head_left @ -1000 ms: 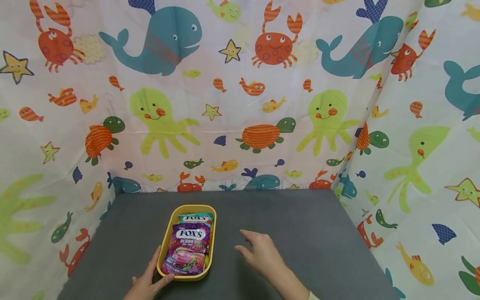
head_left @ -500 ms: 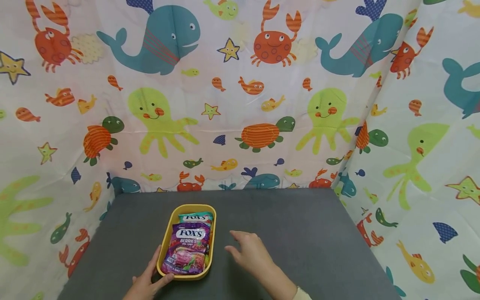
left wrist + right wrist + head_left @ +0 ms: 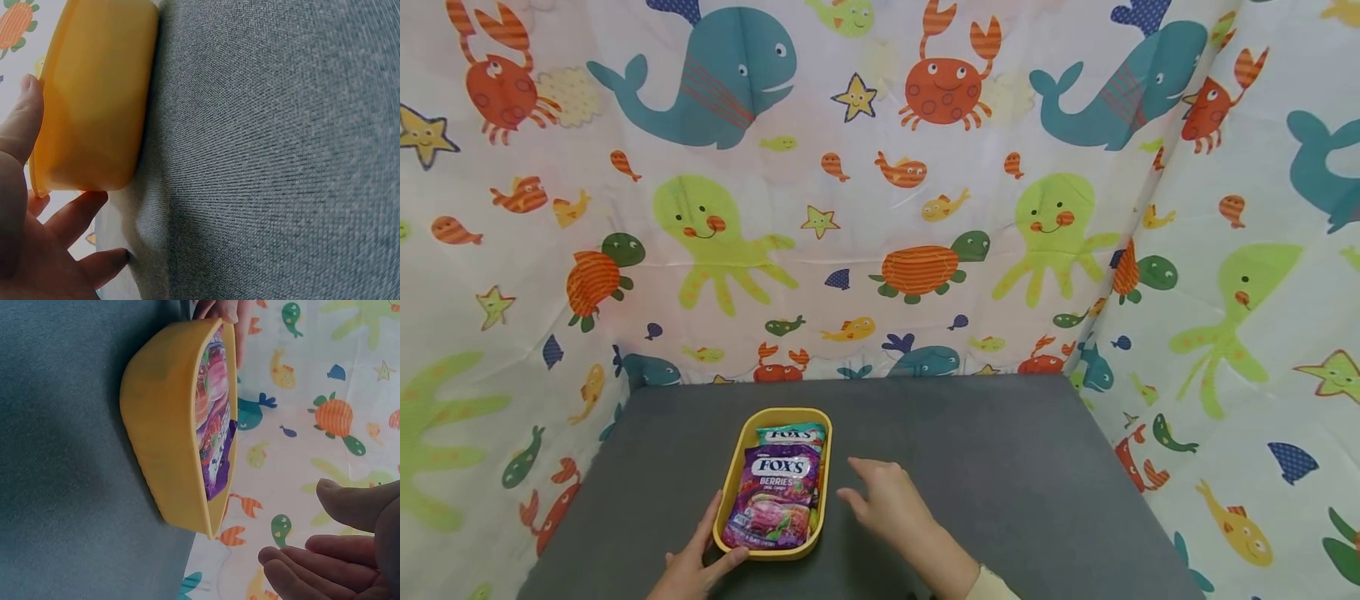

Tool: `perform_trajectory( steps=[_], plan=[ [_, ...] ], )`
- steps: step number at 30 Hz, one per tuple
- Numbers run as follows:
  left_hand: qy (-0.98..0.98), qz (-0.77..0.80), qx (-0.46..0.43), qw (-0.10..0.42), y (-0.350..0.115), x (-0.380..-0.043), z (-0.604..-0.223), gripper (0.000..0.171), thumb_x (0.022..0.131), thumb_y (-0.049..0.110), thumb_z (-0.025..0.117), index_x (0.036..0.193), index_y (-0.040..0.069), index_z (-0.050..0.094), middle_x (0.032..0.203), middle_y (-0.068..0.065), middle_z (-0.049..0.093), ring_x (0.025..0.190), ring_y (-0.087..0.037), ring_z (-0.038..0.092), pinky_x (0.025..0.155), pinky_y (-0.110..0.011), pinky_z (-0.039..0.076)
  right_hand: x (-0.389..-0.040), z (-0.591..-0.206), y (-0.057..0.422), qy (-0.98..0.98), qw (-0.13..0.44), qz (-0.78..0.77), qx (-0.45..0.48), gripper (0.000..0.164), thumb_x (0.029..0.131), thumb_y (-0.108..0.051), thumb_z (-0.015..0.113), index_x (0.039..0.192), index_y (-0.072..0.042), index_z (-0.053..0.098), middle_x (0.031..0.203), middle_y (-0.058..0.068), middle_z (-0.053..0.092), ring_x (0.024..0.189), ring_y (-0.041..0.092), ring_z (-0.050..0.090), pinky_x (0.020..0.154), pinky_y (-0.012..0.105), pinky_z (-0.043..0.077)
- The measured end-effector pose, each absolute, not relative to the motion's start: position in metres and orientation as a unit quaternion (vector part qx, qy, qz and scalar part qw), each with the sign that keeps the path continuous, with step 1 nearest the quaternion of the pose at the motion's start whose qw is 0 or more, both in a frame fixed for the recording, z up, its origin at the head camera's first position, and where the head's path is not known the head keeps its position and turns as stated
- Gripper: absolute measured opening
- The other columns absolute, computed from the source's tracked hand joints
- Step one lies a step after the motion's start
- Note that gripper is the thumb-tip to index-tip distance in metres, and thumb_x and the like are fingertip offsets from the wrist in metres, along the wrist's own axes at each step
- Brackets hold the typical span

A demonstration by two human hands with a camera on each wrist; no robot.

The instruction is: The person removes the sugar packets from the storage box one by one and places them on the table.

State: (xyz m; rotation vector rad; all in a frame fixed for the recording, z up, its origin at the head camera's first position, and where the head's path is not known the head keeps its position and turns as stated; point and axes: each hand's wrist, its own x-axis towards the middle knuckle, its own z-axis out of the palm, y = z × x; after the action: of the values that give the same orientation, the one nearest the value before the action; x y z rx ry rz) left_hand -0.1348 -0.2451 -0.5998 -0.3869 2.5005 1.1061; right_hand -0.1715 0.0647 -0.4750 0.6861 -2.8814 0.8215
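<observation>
A yellow plastic container (image 3: 828, 483) with rounded corners stands on the dark grey table. Inside lie a purple FOX'S Berries candy bag (image 3: 778, 492) and, partly under it, a teal FOX'S bag (image 3: 797, 433). My left hand (image 3: 691, 557) holds the container's near left corner, thumb on the near side and fingers along the left side. In the left wrist view some of its fingers touch the yellow wall while another stands apart. Just right of the container hovers my right hand (image 3: 887, 504), thumb and fingers apart, nothing between them; the right wrist view shows it apart from the container.
A grey cloth-like table top (image 3: 985, 467) spreads to the right of and behind the container. White curtains (image 3: 850, 125) printed with sea animals close off the back and both sides.
My right hand has moved left toward the container, its thumb and fingers still apart. The left hand, the container and the candy bags have stayed in place.
</observation>
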Motion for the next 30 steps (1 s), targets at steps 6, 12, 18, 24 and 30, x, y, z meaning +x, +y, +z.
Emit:
perform_trajectory(
  steps=[6,12,18,24,30],
  plan=[
    [0.888,0.395,-0.138,0.191,-0.249,-0.133,-0.598,0.111,0.077,0.074,0.053,0.152,0.026,-0.012,0.149,-0.028,0.024,0.134,-0.056,0.016,0.085,-0.084,-0.012,-0.176,-0.474,0.049,-0.938,0.019,0.267,0.218,0.046,0.089,-0.038,0.065,0.125,-0.009,0.063,0.121,0.007,0.067,0.11,0.02,0.065,0.089,0.036,0.056],
    [0.89,0.391,-0.13,0.193,-0.246,-0.136,-0.597,0.111,0.077,0.075,0.052,0.152,0.025,-0.012,0.149,-0.028,0.023,0.134,-0.056,0.017,0.086,-0.084,-0.011,-0.178,-0.474,0.039,-0.939,0.005,0.272,0.21,0.048,0.088,-0.039,0.065,0.125,-0.009,0.063,0.121,0.007,0.067,0.11,0.019,0.065,0.088,0.035,0.056],
    [0.888,0.394,-0.133,0.196,-0.246,-0.135,-0.599,0.113,0.076,0.075,0.054,0.153,0.024,-0.012,0.148,-0.029,0.024,0.134,-0.056,0.015,0.084,-0.085,-0.011,-0.18,-0.479,0.03,-0.933,-0.006,0.281,0.223,0.052,0.088,-0.041,0.066,0.128,-0.009,0.06,0.122,0.006,0.067,0.11,0.016,0.065,0.088,0.033,0.056],
    [0.889,0.391,-0.13,0.198,-0.246,-0.134,-0.598,0.114,0.076,0.074,0.054,0.153,0.023,-0.012,0.148,-0.029,0.024,0.134,-0.056,0.014,0.083,-0.085,-0.01,-0.18,-0.486,0.015,-0.918,-0.052,0.339,0.197,0.058,0.087,-0.043,0.066,0.133,-0.008,0.056,0.12,0.007,0.067,0.099,0.011,0.068,0.075,0.025,0.058],
    [0.887,0.397,-0.123,0.201,-0.246,-0.136,-0.595,0.111,0.079,0.073,0.052,0.152,0.023,-0.014,0.148,-0.028,0.024,0.134,-0.057,0.012,0.083,-0.085,-0.012,-0.179,-0.491,0.001,-0.908,-0.077,0.366,0.188,0.064,0.086,-0.044,0.067,0.137,-0.009,0.051,0.119,0.006,0.068,0.097,0.008,0.067,0.073,0.02,0.057]
  ],
)
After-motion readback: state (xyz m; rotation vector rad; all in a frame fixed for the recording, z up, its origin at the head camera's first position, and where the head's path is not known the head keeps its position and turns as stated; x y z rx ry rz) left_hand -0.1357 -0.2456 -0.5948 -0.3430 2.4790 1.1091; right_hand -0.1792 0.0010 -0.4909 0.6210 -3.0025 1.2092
